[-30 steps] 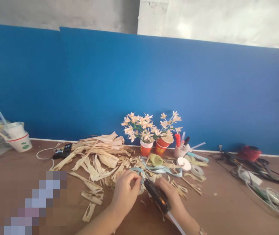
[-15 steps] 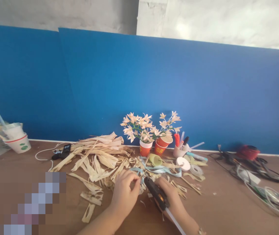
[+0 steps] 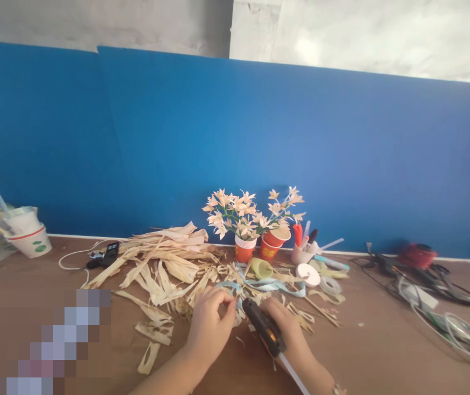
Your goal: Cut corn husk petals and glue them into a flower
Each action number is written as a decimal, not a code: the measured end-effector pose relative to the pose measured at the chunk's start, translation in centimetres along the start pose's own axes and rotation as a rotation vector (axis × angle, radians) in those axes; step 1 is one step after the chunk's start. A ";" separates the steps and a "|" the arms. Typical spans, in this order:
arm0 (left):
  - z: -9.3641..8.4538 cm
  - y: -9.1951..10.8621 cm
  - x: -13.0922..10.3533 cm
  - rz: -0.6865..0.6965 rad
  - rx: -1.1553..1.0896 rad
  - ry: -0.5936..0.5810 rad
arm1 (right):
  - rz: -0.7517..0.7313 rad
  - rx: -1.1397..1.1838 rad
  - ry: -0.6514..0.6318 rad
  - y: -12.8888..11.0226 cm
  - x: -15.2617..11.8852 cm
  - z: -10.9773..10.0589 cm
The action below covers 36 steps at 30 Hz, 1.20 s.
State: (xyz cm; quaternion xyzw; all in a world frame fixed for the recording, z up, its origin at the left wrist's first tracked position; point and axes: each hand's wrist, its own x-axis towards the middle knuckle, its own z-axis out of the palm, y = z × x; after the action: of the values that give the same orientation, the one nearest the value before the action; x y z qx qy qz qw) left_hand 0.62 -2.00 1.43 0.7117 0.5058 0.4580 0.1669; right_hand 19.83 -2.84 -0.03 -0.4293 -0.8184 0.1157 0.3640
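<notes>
In my right hand (image 3: 287, 326) is a black hot glue gun (image 3: 264, 328), with a pale glue stick (image 3: 295, 374) coming out of its rear. The gun's front end points away toward the pile of dried husks. My left hand (image 3: 212, 321) is just left of the gun, thumb and forefinger pinched together; what sits between them is too small to make out. Beyond both hands lie dried husk strips (image 3: 173, 269) and a light blue ribbon (image 3: 272, 284). Pale artificial flowers (image 3: 235, 211) stand in stacked red paper cups (image 3: 244, 252) behind them.
To the right of the flowers are a white tape roll (image 3: 308, 275), a green cup (image 3: 262, 269) and a cup of pens (image 3: 301, 255). Cables (image 3: 424, 296) lie far right. At far left stands a white cup (image 3: 31, 241). A blue partition (image 3: 235, 137) closes off the back.
Almost nothing differs. Both hands and the glue gun stay in the same place, and the view has shifted very slightly.
</notes>
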 end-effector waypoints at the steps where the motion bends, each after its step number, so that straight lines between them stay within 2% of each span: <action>1: 0.0 0.0 0.0 0.002 -0.002 -0.005 | -0.001 0.006 -0.007 -0.1 0.0 0.0; 14: -0.2 -0.1 0.0 0.031 0.034 -0.004 | -0.003 -0.014 -0.034 0.1 -0.1 0.1; 22: -0.1 0.1 -0.1 0.077 0.014 0.005 | 0.068 -0.024 0.029 0.3 -0.1 0.2; 29: -0.2 0.0 0.0 0.022 -0.065 0.033 | 0.105 0.012 0.112 0.4 -0.2 0.2; 36: -0.1 -0.3 0.0 0.016 -0.046 0.020 | 0.060 0.023 0.060 0.1 -0.1 0.2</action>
State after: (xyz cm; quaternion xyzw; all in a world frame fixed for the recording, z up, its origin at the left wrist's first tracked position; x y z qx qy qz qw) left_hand 0.43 -1.91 1.26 0.7070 0.4911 0.4780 0.1745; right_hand 19.76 -2.80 -0.31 -0.4528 -0.7924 0.1233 0.3897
